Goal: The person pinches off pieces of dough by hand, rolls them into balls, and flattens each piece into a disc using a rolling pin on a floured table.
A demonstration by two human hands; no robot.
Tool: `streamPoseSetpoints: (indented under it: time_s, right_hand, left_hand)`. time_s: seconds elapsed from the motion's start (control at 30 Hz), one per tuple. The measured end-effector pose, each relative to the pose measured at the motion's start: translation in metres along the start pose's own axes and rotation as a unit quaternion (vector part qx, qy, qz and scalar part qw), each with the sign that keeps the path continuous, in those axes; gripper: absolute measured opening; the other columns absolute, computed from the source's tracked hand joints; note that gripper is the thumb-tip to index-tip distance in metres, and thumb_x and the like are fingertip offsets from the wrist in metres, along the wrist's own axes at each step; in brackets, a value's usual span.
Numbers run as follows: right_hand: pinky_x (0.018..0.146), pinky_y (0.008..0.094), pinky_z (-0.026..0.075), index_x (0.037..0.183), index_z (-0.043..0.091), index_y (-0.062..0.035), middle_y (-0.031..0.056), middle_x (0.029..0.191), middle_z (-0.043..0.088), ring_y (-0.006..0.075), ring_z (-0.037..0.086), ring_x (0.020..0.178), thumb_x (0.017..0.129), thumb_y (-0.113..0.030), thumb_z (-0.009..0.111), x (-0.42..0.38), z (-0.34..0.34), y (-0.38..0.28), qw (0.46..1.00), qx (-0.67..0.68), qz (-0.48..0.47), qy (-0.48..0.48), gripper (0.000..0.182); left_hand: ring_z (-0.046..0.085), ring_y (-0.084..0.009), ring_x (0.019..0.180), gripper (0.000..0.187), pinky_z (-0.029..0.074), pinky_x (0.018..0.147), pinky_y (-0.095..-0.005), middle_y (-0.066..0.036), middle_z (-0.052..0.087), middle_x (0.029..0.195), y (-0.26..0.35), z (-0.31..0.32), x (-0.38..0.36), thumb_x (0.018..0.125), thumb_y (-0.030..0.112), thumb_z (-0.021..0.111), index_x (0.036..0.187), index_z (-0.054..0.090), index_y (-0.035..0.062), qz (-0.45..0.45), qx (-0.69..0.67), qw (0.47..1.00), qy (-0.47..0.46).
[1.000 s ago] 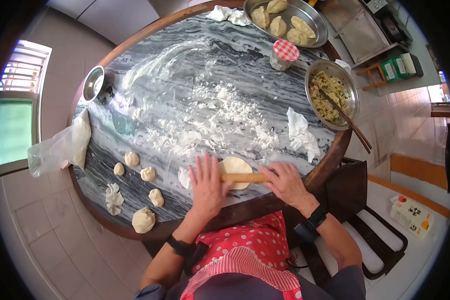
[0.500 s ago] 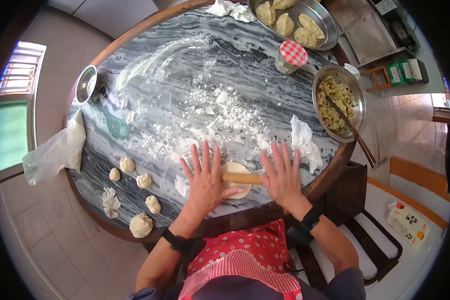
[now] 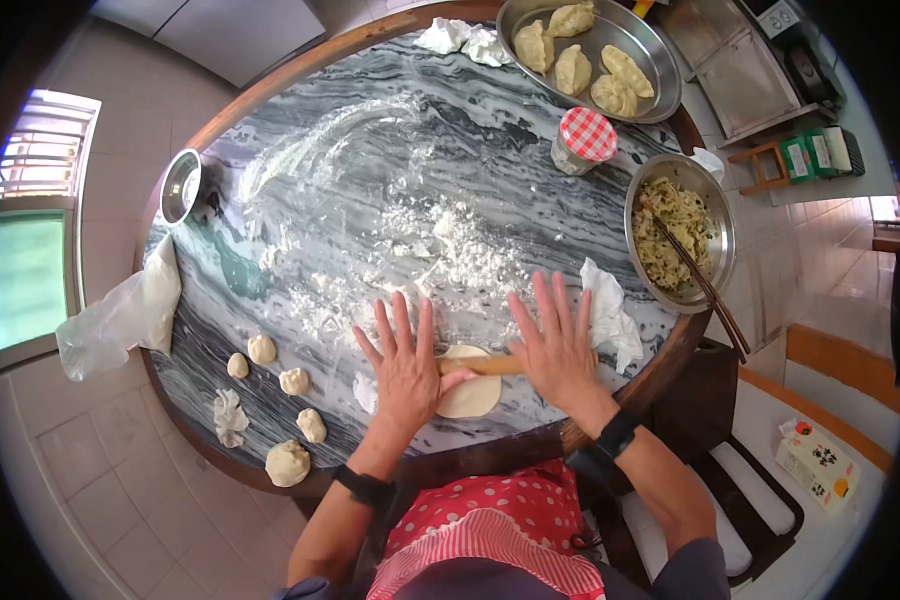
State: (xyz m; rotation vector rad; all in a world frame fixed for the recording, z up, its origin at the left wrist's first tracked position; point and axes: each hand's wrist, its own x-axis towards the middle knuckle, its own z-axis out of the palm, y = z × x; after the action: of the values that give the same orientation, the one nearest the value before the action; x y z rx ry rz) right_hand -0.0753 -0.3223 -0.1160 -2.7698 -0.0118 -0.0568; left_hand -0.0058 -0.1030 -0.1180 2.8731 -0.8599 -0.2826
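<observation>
A wooden rolling pin [image 3: 495,365] lies crosswise over the far part of a thin round dough wrapper [image 3: 470,398], near the front edge of the marble table. My left hand [image 3: 407,375] rests flat with fingers spread at the pin's left end, its thumb by the dough. On the right end lies my right hand [image 3: 558,352], also flat, fingers stretched forward. Loose flour [image 3: 450,235] is scattered beyond both hands. Several dough pieces sit to the left, among them a larger lump [image 3: 288,463] close to the edge.
At the back right stand a metal tray [image 3: 670,60] of dumplings, a jar with a checked lid [image 3: 588,135] and a filling bowl [image 3: 632,225] with chopsticks. Crumpled tissue [image 3: 612,315] lies beside my right hand. Far left are a small metal bowl [image 3: 181,186] and a plastic bag [image 3: 120,310].
The rolling pin has rolled away from me, from the wrapper's middle toward its far side, with both hands on it. The camera view has tilted slightly.
</observation>
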Motion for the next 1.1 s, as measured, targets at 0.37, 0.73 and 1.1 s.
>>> streamPoseSetpoints:
  time_s: [0.37, 0.73, 1.1]
  right_hand:
    - [0.113, 0.0688, 0.014, 0.149, 0.04, -0.0131, 0.0196, 0.159, 0.022, 0.0401, 0.018, 0.148, 0.088, -0.029, 0.068, 0.017, 0.003, 0.003, 0.999, -0.023, -0.035, -0.004, 0.068]
    - [0.111, 0.0588, 0.026, 0.139, 0.049, -0.0074, 0.0176, 0.149, 0.038, 0.0348, 0.035, 0.138, 0.084, -0.024, 0.072, 0.016, -0.016, -0.002, 0.992, 0.03, -0.111, 0.051, 0.061]
    - [0.084, 0.0423, 0.046, 0.117, 0.057, -0.0001, 0.0134, 0.103, 0.057, 0.0331, 0.057, 0.096, 0.083, -0.006, 0.069, 0.017, -0.023, -0.008, 0.981, 0.177, -0.031, 0.074, 0.037]
  left_hand:
    - [0.001, -0.0474, 0.149, 0.107, -0.007, 0.111, -0.0679, -0.028, 0.007, 0.161, -0.008, 0.012, 0.001, 0.083, 0.083, 0.037, 0.155, 0.023, 0.0047, -0.01, -0.008, 1.0, 0.025]
    - [0.041, -0.0413, 0.133, 0.049, 0.033, 0.108, -0.0483, -0.026, 0.042, 0.142, -0.028, -0.036, -0.012, 0.091, 0.01, 0.065, 0.136, 0.048, 0.0023, -0.12, -0.213, 0.929, 0.278]
    - [0.062, -0.0369, 0.096, 0.033, 0.052, 0.08, -0.0444, -0.017, 0.064, 0.104, 0.004, 0.01, -0.04, 0.081, 0.001, 0.067, 0.113, 0.063, 0.001, -0.091, -0.317, 0.931, 0.155]
